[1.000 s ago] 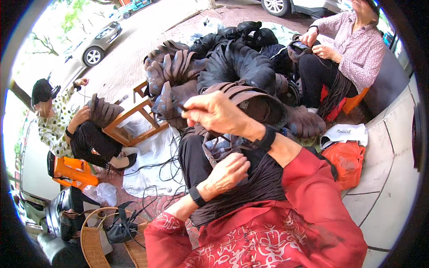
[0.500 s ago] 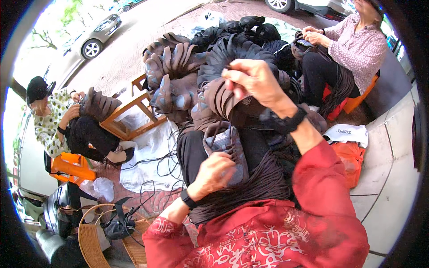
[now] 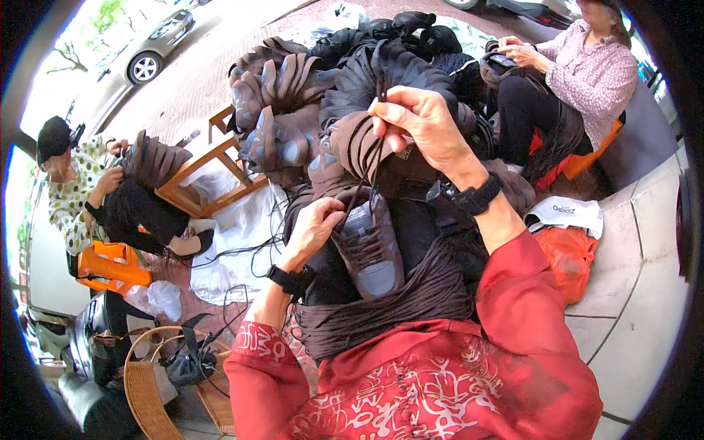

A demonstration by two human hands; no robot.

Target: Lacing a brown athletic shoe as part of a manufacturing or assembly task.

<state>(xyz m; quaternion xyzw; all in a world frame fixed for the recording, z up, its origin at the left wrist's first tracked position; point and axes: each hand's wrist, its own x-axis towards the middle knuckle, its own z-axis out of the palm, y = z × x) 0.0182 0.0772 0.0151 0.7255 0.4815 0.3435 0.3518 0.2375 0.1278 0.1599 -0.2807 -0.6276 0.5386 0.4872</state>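
A grey-brown shoe with dark lacing rests on my lap, its toe toward me. My right hand is raised above it, thumb and fingers pinching a dark shoelace that stretches up from the shoe's opening. At the shoe's left upper edge, my left hand is closed, its fingertips pinching near the lower part of the lace; the exact grip is partly hidden. A thick bundle of dark brown laces lies across my lap, between the shoe and my red top.
Beyond my knees rises a large pile of shoes, brown and black. A wooden frame stool stands left of it. One person sits at left, another at right. An orange bag lies at right, a wicker chair at lower left.
My left hand has moved up and left from over the shoe to its upper edge, uncovering the toe and lacing. The lace now shows taut beneath my right hand, which stays raised.
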